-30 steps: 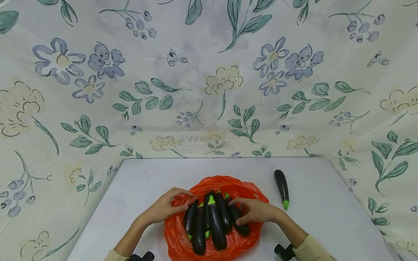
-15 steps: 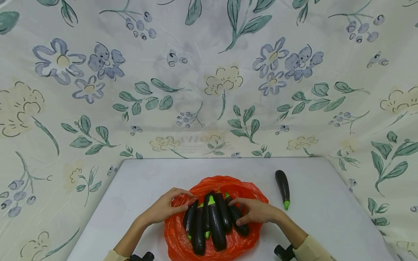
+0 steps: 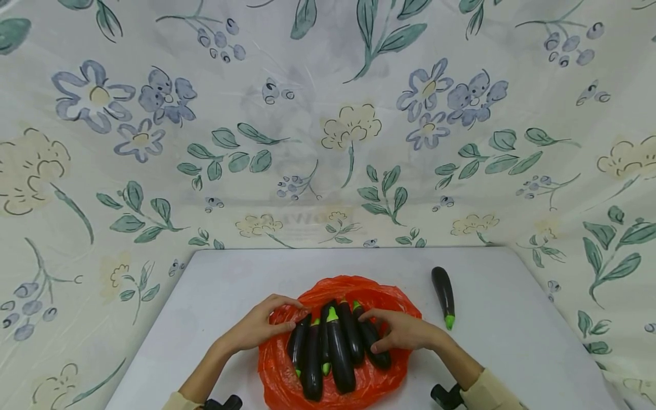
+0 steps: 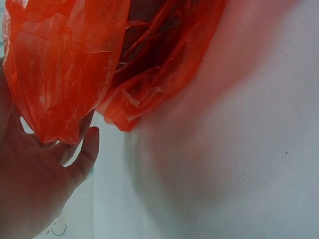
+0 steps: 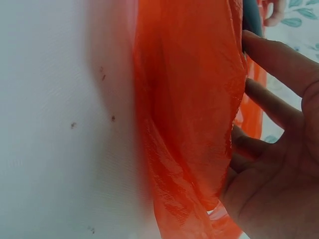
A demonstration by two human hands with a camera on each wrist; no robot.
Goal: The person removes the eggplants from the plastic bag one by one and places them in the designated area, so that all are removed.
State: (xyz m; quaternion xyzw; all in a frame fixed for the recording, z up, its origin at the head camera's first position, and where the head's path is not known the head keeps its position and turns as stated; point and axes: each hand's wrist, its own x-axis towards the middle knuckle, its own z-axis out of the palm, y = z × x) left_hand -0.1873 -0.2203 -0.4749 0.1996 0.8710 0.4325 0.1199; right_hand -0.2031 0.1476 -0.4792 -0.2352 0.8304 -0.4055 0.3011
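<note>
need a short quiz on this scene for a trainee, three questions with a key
1. Where does the lone glossy black, elongated eggplant lie relative to the crumpled orange-red plastic bag?

2. True or false: the person's bare left hand is touching the lone eggplant.

3. What colour is the small cap on the lone eggplant?
a) yellow
b) bright green
c) red

Key
1. Outside it, to the person's right, on the flat white tabletop.
2. False; that hand is at the bag's left side.
3. b
</note>
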